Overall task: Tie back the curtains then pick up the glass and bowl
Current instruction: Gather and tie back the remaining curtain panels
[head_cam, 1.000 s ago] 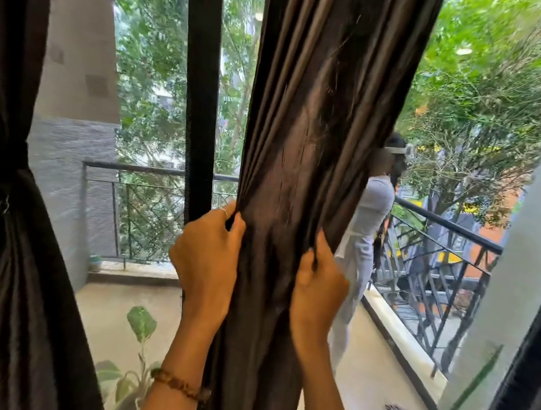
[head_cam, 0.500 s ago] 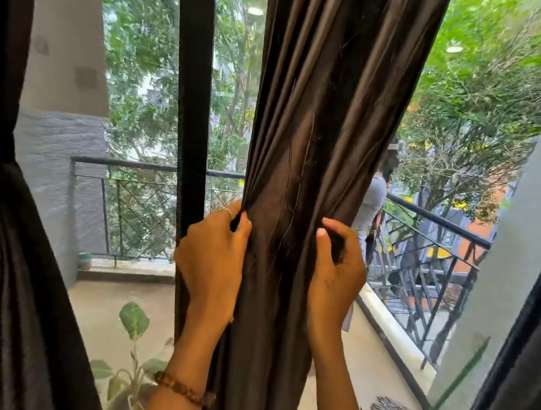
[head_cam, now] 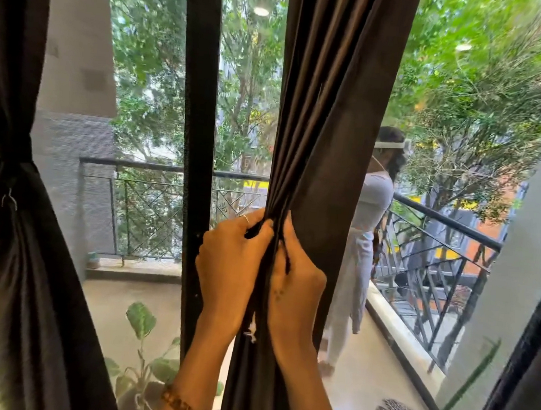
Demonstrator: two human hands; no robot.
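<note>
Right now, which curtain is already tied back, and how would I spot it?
Start at the black door frame in the middle of the glass and look left to the picture's edge. The tied curtain hangs there, cinched by a dark band with a small metal hook just below. The middle curtain, unlike it, is only bunched between two hands.

Setting: a home, room opening onto a balcony. Evidence: tall glass door with dark frame (head_cam: 192, 131); dark brown curtains hang inside, one at centre (head_cam: 331, 111), one tied back at left (head_cam: 7, 212). Beyond the glass: concrete balcony floor (head_cam: 122, 293), black metal railing (head_cam: 151, 193) with lattice infill, potted plant (head_cam: 139, 351) near the door. Trees (head_cam: 471, 92) and neighbouring buildings outside. A person in white clothes (head_cam: 362, 246) stands by the railing.
</note>
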